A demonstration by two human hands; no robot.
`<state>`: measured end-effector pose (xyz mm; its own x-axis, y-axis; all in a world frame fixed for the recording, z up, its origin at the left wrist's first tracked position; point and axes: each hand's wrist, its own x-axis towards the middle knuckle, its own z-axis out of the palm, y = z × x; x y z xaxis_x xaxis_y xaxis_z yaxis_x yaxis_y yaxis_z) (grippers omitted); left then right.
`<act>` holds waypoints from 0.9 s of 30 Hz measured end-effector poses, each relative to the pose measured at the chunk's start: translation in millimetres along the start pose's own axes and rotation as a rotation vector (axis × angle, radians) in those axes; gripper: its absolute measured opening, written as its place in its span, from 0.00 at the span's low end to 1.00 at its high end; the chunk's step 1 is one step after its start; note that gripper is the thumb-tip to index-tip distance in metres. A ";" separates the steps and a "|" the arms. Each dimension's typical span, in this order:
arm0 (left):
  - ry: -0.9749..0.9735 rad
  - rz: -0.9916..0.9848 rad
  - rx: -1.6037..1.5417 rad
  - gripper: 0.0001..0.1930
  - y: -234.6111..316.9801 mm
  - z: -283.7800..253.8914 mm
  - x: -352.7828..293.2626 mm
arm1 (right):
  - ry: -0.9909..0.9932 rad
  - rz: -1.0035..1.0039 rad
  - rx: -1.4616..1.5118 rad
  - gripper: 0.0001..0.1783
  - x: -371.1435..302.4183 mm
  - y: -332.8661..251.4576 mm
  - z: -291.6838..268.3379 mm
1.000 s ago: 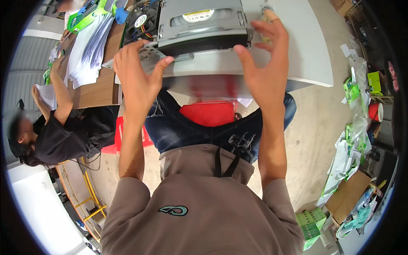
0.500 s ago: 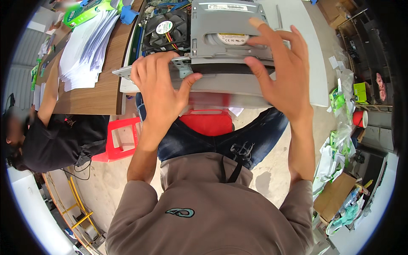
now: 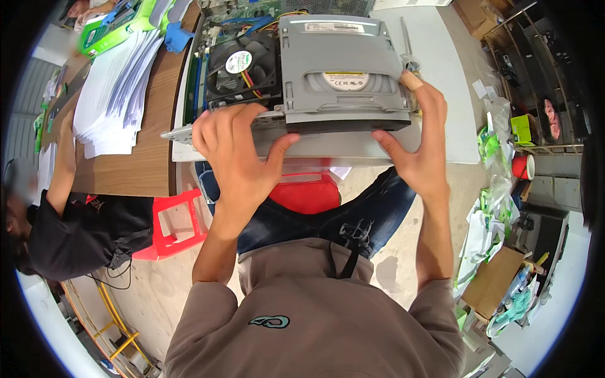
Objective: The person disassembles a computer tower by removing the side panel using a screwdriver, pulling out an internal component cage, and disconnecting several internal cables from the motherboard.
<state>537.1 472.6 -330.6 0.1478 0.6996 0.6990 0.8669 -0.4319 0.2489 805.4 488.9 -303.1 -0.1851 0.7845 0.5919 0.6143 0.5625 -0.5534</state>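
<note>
An opened desktop computer case point(image 3: 178, 151) lies on the table in front of me. Its grey optical drive point(image 3: 346, 53), in a metal cage with a black front bezel, faces me on the right. Left of the drive sits a black cooling fan point(image 3: 244, 66) with a round white label. My left hand point(image 3: 236, 151) is hooked over the case's front metal edge, fingers curled and thumb apart. At the drive's right front corner, my right hand point(image 3: 422, 151) has its fingers along the side and its thumb near the bezel. Those fingertips are partly hidden.
To the left, a brown wooden table point(image 3: 157, 113) bears a stack of papers point(image 3: 116, 94). A person in black point(image 3: 94, 233) sits there beside a red plastic stool point(image 3: 179, 223). At right are shelving point(image 3: 535, 69), plastic wrap and a cardboard box point(image 3: 495, 283).
My right hand has come down from above the drive to its right front corner, its fingers less spread. My left hand stays at the case's front edge. The whole view has shifted slightly.
</note>
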 end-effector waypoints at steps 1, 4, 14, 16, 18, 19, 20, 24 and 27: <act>0.001 0.005 0.005 0.31 0.8 1.0 0.9 | 0.068 0.078 -0.022 0.48 -7.3 3.6 3.7; -0.011 -0.008 0.000 0.31 2.0 0.5 1.2 | 0.087 0.181 0.177 0.48 -25.1 21.7 12.2; 0.043 0.002 -0.006 0.29 1.2 6.3 0.6 | 0.067 0.373 0.273 0.58 -15.2 9.4 3.5; 0.012 -0.043 0.007 0.30 4.0 4.5 0.7 | 0.093 0.357 0.242 0.58 -14.5 9.8 4.2; 0.014 -0.035 0.009 0.30 3.4 5.8 0.0 | 0.101 0.379 0.279 0.58 -14.4 7.7 1.3; 0.020 -0.031 0.016 0.30 3.2 6.9 -0.6 | 0.104 0.394 0.319 0.57 -14.9 6.8 0.1; 0.019 -0.019 0.013 0.30 3.4 7.3 0.5 | 0.118 0.395 0.318 0.57 -15.0 5.7 0.2; -0.037 -0.040 0.027 0.32 8.2 3.3 1.2 | 0.139 0.426 0.370 0.55 -18.3 0.7 -3.6; -0.010 -0.074 -0.051 0.29 18.7 -5.9 2.3 | 0.202 0.298 0.430 0.49 -25.8 11.7 -15.5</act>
<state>550.9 462.7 -320.4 0.0896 0.7361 0.6709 0.8502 -0.4074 0.3335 829.3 471.1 -315.7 0.1256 0.8840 0.4502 0.2419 0.4128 -0.8781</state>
